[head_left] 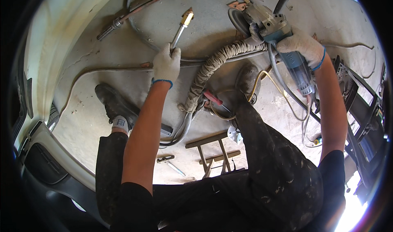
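My left hand (167, 64), in a pale work glove with a blue cuff, is closed round a slim metal rod tool (178, 34). Its far end carries a brass-coloured fitting and a pointed copper-coloured tip, angled up and to the right. On the right, my gloved right hand (302, 47) grips the blue-green body of an angle grinder (293, 66). The grinder's grey metal head and dark disc (239, 21) lie toward the far left of that hand. Between my hands a thick cable in a wrinkled fabric sleeve (215, 62) curves along the floor.
A red-handled screwdriver (213, 97) lies between my feet. Nearer are a small wooden stool (206, 140) and a hammer (171, 163). Another cable with metal ends (143, 10) lies far left. A pale vehicle panel (53, 39) borders the left; dark frame parts (362, 121) stand right.
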The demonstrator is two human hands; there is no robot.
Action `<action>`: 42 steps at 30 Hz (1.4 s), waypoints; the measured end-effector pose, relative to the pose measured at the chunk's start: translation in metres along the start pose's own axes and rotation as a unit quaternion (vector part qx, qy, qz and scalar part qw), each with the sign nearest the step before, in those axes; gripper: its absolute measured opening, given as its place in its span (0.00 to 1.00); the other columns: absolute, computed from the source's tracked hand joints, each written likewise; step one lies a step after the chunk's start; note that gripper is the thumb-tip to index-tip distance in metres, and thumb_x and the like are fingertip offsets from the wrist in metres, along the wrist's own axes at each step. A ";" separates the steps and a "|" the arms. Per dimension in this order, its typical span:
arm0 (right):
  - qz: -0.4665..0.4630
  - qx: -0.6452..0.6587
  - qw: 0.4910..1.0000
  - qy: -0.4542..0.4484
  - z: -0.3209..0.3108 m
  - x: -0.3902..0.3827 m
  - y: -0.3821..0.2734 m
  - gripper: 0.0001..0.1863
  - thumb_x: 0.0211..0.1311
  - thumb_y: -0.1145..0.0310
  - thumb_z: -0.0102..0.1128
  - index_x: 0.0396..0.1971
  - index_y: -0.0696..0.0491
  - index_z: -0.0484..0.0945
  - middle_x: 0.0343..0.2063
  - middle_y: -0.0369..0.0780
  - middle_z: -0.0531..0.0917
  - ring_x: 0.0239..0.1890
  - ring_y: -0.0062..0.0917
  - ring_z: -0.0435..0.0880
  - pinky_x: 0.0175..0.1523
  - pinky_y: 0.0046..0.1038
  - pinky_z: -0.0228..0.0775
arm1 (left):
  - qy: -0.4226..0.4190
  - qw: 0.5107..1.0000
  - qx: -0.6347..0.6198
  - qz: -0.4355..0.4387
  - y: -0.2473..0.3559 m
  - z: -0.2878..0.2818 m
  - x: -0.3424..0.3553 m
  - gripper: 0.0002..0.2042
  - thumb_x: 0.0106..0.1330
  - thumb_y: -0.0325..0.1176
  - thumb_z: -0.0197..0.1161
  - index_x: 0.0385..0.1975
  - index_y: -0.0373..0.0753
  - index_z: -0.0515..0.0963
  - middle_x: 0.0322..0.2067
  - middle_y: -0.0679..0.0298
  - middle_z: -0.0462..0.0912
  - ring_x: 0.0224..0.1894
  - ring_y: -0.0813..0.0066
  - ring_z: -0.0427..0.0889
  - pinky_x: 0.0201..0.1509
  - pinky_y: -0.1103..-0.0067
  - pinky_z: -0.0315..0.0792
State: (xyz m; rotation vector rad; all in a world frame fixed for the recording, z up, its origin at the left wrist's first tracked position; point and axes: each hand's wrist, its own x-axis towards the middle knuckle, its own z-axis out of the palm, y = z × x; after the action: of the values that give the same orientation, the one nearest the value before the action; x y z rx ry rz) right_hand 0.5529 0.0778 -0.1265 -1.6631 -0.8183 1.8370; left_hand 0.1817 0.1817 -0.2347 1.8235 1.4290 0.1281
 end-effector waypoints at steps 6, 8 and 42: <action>0.038 0.092 0.994 0.039 0.031 -0.018 0.005 0.30 0.45 0.63 0.72 0.51 0.58 0.76 0.34 0.36 0.80 0.33 0.19 0.79 0.40 0.22 0.75 | 0.141 0.975 0.170 0.036 -0.016 0.011 -0.009 0.10 0.63 0.34 0.61 0.42 0.39 0.78 0.33 0.52 0.81 0.38 0.51 0.81 0.44 0.61 0.74; 0.012 0.075 0.994 0.082 0.045 -0.021 0.002 0.29 0.46 0.65 0.72 0.51 0.58 0.76 0.34 0.36 0.80 0.34 0.19 0.79 0.41 0.23 0.75 | 0.130 0.981 0.122 0.073 0.011 0.008 -0.029 0.13 0.62 0.35 0.61 0.45 0.39 0.77 0.36 0.53 0.82 0.39 0.55 0.82 0.47 0.65 0.75; 0.055 0.036 0.877 0.476 0.118 -0.171 0.106 0.40 0.47 0.64 0.74 0.59 0.58 0.63 0.48 0.45 0.81 0.49 0.25 0.82 0.54 0.29 0.76 | -0.241 0.966 0.071 0.060 0.067 0.031 -0.146 0.24 0.58 0.37 0.68 0.53 0.39 0.71 0.24 0.60 0.79 0.29 0.60 0.81 0.36 0.68 0.74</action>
State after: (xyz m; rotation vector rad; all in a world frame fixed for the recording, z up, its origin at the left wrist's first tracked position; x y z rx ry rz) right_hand 0.4553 -0.1287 -0.0815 -2.2420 -0.2111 0.8457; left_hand 0.1975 0.0377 -0.1581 1.8902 1.0041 -0.3447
